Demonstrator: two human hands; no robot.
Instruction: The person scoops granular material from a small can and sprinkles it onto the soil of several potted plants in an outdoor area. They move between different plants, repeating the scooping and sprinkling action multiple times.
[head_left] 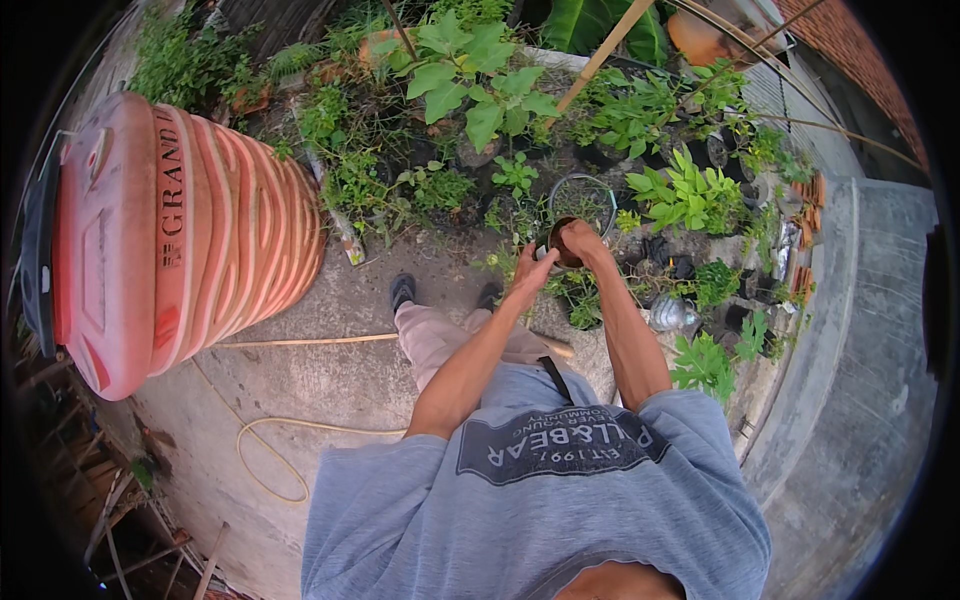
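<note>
Slips worry me: left hand and right hand grasp a brown round thing; loose grip could drop it.

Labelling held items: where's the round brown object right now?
Head view, above and right of centre: the round brown object is between the left hand and right hand, at the pale hoop's lower left in the picture.

Round container: dark brown, small, partly covered
Position: held between left hand and right hand
</note>
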